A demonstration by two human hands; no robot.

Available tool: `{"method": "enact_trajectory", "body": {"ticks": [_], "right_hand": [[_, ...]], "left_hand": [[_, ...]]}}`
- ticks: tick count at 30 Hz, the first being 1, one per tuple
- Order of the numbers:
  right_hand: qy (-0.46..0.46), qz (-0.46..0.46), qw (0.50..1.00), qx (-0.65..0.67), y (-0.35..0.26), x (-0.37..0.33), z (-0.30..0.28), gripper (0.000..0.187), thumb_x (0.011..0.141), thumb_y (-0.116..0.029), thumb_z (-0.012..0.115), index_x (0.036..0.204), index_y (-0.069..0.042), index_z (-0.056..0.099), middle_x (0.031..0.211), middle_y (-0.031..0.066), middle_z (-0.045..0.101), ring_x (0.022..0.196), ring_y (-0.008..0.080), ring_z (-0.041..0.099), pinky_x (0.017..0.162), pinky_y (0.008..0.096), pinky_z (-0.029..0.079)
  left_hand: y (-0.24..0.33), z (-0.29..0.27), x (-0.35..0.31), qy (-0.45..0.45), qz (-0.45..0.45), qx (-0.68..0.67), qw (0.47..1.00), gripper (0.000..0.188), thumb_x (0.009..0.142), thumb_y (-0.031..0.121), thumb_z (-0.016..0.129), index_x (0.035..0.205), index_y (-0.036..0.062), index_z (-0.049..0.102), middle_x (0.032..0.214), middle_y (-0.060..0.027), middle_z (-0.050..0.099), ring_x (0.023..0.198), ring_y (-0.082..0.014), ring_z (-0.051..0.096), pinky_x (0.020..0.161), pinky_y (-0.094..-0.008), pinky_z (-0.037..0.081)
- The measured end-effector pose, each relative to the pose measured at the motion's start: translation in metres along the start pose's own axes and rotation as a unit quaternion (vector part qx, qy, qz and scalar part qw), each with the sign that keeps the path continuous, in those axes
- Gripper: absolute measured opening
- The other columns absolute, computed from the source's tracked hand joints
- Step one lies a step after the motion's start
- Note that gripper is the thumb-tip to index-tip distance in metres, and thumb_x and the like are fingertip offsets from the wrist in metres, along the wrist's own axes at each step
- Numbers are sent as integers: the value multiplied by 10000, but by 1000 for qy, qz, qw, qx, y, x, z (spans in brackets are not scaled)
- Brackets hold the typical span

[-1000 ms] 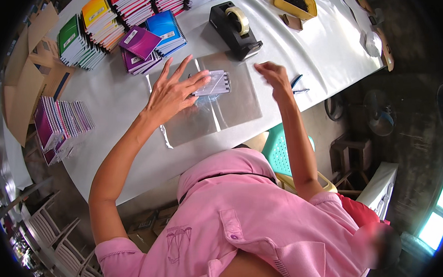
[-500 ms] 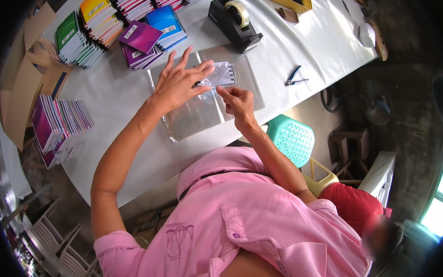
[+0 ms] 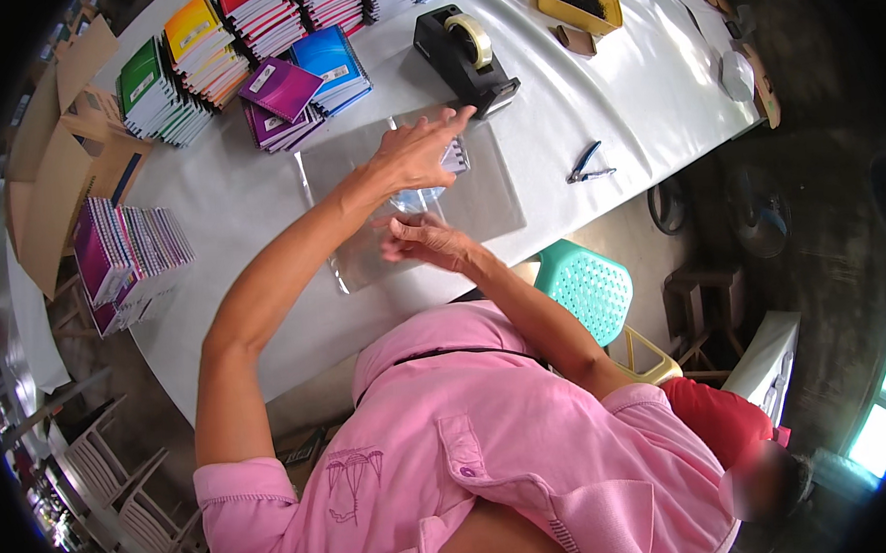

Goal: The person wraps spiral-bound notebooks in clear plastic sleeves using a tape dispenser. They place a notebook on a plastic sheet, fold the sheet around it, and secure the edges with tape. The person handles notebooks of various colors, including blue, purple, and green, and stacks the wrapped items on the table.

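Observation:
My left hand [image 3: 419, 158] is open, its fingers stretched toward the front of the black tape dispenser [image 3: 462, 60]. Beneath it lies a small spiral-bound notebook [image 3: 456, 156], mostly hidden, with only its coil end showing. Crinkled clear plastic film [image 3: 417, 200] shows just below the left palm. My right hand [image 3: 426, 242] is nearer to me, over the transparent sheet [image 3: 489, 199] on the table. Motion smears its fingers, so I cannot tell whether it holds anything.
Stacks of coloured notebooks [image 3: 190, 44] line the far left, with purple ones [image 3: 280, 90] in front. More purple notebooks [image 3: 131, 248] stand near the cardboard box [image 3: 53, 197]. Blue-handled nippers [image 3: 587, 164] lie at right, beyond a yellow tub [image 3: 575, 14]. A green stool [image 3: 584, 289] stands below.
My left hand has slid right and now covers most of the notebook. My right hand has moved left and toward me, away from the notebook's edge.

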State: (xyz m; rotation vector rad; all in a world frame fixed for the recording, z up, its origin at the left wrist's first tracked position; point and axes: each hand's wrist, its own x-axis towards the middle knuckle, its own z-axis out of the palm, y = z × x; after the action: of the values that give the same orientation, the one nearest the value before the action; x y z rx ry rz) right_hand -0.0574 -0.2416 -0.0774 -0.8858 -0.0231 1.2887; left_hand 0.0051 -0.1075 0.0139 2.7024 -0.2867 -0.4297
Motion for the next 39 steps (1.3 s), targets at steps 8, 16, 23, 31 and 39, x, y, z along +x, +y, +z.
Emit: {"method": "enact_trajectory", "body": {"ticks": [8, 16, 23, 31, 39], "right_hand": [[68, -225, 965, -113, -97, -28, 1, 729, 722, -49, 794, 1343, -91, 414, 1253, 83, 541, 1157, 214, 529, 1022, 383, 421], [48, -300, 758, -577, -116, -14, -34, 912, 561, 33, 825, 1345, -115, 384, 1307, 115, 480, 1246, 305, 445, 1070, 411, 356], [-117, -393, 498, -764, -196, -41, 30, 194, 608, 12, 761, 754, -84, 677, 1436, 10, 401, 1378, 315, 273, 1130, 546, 270], [-77, -343, 605, -714, -190, -53, 21, 381, 531, -62, 828, 885, -118, 698, 1463, 66, 370, 1377, 315, 270, 1125, 484, 279], [-30, -418, 507, -753, -192, -49, 22, 119, 607, -17, 752, 656, -87, 669, 1433, 51, 420, 1347, 298, 350, 1132, 523, 256]], "left_hand": [[-27, 38, -90, 289, 5, -672, 682, 1103, 697, 253, 809, 1522, 104, 94, 1562, -167, 146, 1433, -294, 183, 1133, -397, 205], [-4, 5, -91, 292, -103, -573, 759, 1087, 806, 362, 747, 1513, 87, -32, 1540, -276, 87, 1434, -390, 107, 1119, -428, 233], [5, -26, -79, 259, -210, -206, 920, 614, 956, 175, 505, 1481, 54, 211, 1258, -315, 523, 982, -373, 644, 1003, -399, 424], [23, -18, -74, 394, -198, -226, 869, 789, 924, 251, 569, 1501, 86, 57, 1468, -298, 266, 1308, -466, 348, 1020, -525, 373], [32, -25, -74, 280, -318, -159, 892, 1032, 733, -92, 582, 1502, 174, -52, 1474, -302, 244, 920, -452, 614, 772, -456, 549]]}}
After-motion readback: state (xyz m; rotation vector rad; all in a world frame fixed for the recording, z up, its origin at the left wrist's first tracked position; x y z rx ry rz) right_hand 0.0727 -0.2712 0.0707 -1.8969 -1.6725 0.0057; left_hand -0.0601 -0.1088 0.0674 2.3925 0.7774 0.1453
